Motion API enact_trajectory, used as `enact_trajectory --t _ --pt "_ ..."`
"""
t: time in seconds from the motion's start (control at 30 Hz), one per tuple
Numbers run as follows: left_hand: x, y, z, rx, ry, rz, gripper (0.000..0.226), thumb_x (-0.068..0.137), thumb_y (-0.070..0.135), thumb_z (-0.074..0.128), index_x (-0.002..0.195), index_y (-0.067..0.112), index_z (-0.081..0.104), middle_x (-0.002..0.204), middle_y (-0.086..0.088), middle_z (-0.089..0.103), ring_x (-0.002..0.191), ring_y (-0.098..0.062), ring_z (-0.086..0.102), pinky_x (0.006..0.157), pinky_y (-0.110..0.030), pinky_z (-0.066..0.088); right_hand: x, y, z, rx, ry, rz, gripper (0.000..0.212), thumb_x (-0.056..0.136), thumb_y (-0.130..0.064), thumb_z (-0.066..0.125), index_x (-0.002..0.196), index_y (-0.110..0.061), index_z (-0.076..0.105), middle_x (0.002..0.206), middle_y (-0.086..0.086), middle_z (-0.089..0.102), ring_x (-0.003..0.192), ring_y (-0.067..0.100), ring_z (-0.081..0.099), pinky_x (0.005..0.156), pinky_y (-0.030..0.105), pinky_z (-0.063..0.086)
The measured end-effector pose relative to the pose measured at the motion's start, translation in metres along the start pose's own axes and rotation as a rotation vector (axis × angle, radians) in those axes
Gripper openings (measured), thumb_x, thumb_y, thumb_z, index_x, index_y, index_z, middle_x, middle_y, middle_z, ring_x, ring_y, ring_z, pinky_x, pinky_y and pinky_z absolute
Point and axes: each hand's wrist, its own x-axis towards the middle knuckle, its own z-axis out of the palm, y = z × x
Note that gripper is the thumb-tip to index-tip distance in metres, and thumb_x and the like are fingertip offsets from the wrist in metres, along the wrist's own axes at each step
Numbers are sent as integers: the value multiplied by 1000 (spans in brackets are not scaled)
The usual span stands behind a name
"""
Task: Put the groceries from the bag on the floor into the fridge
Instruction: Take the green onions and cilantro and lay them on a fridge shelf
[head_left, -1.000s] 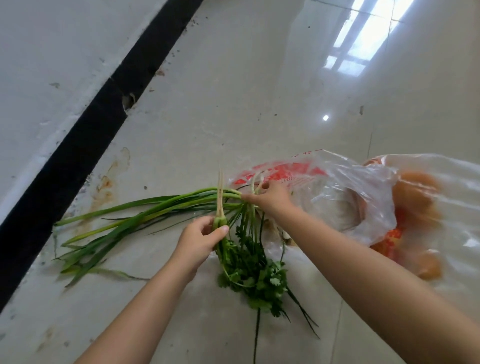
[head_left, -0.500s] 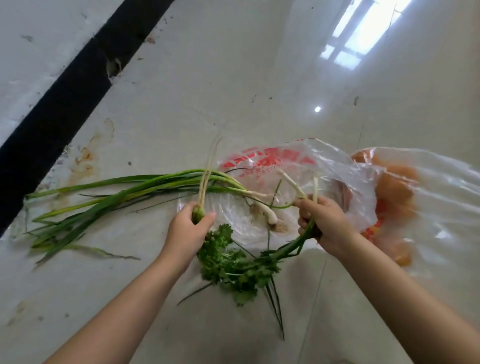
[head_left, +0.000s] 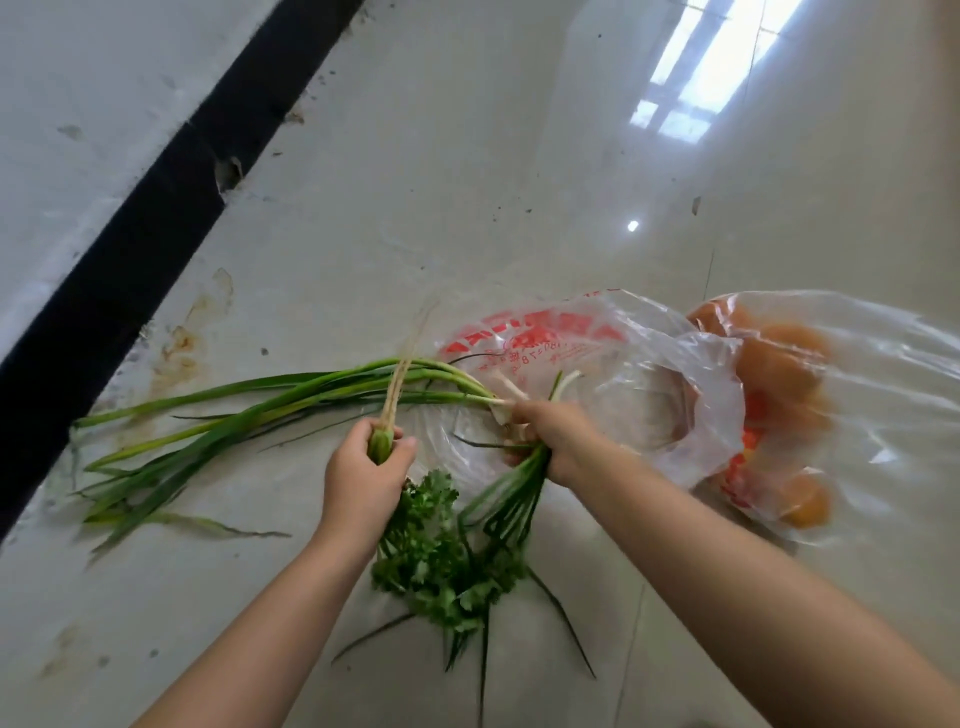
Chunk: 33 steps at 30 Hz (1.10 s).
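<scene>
My left hand (head_left: 363, 478) is closed around the stems of a coriander bunch (head_left: 441, 551), roots pointing up and leaves hanging below. My right hand (head_left: 550, 436) grips a few spring onions (head_left: 511, 499) whose green tops hang down beside the coriander; its fingers also touch the white ends of a longer bunch of spring onions (head_left: 234, 415) lying on the floor to the left. A clear plastic bag with red print (head_left: 597, 364) lies open behind my hands.
A second clear bag (head_left: 831, 395) at the right holds orange round fruits (head_left: 779, 364). The pale glossy floor tiles (head_left: 467, 182) stretch ahead. A black skirting strip (head_left: 171, 208) and a white wall (head_left: 78, 104) run along the left.
My right hand has moved back left to the white ends of the floor bunch, still holding its few spring onions. My left hand has kept hold of the coriander, now lower in view.
</scene>
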Motion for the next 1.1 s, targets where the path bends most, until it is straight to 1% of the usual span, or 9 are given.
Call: enact_trajectory --t 0.07,0.2,0.37,0.47,0.57,0.7,0.87,1.0,1.1 --pt "-3 0 -2 -13 2 -12 27 90 8 57 69 22 48 62 -1 44 57 -16 41 56 -28 35 12 1 19 120 22 36 24 89 -16 58 108 -1 54 65 6 47 41 17 49 33 22 45" --pt "-6 0 -7 -24 0 -39 27 91 7 55 70 22 48 65 -1 46 58 -16 43 57 -27 38 28 -2 34 204 203 7 54 77 -36 71 111 3 57 61 5 54 40 15 52 40 25 49" --pt "-7 4 -11 12 7 -26 28 91 8 56 70 24 48 65 0 47 60 -15 44 57 -25 39 13 -7 39 143 267 -38 39 83 -30 66 106 0 57 57 2 53 43 11 47 37 20 35" --pt "-5 7 -17 -4 46 -21 28 91 8 56 69 25 49 63 -1 47 59 -15 44 58 -27 39 -11 -1 34 -51 209 -280 11 85 -17 58 83 -8 52 63 2 43 52 13 40 47 24 33" --pt "-8 12 -23 -25 53 -11 27 91 10 55 69 24 49 63 -1 47 60 -17 44 64 -31 40 -44 15 30 -285 22 -522 15 89 -11 50 74 -13 48 73 8 49 66 17 45 56 33 39" --pt "-33 34 -36 3 98 3 27 91 13 56 69 27 49 64 -1 49 64 -18 46 62 -29 40 -90 2 21 -78 -16 -640 41 95 -10 42 59 -23 58 84 9 64 95 25 56 99 45 41" --pt "-98 109 -73 -36 139 -2 28 94 18 53 68 25 44 62 1 54 62 -12 53 62 -20 43 -179 -46 -5 185 87 -736 32 98 -13 36 68 -18 45 41 -8 53 48 6 57 68 30 53" --pt "-156 199 -110 93 176 114 31 91 22 57 65 20 40 58 2 42 54 -11 41 54 -20 34 -272 -95 -39 304 249 -691 32 98 -17 38 66 -19 40 32 -8 40 34 3 41 53 26 47" --pt "-203 285 -134 211 172 157 19 90 21 60 82 10 45 64 4 38 57 -11 38 52 -18 31 -354 -137 -79 399 319 -650 25 97 -15 40 73 -21 40 29 -9 38 28 1 35 36 14 37"
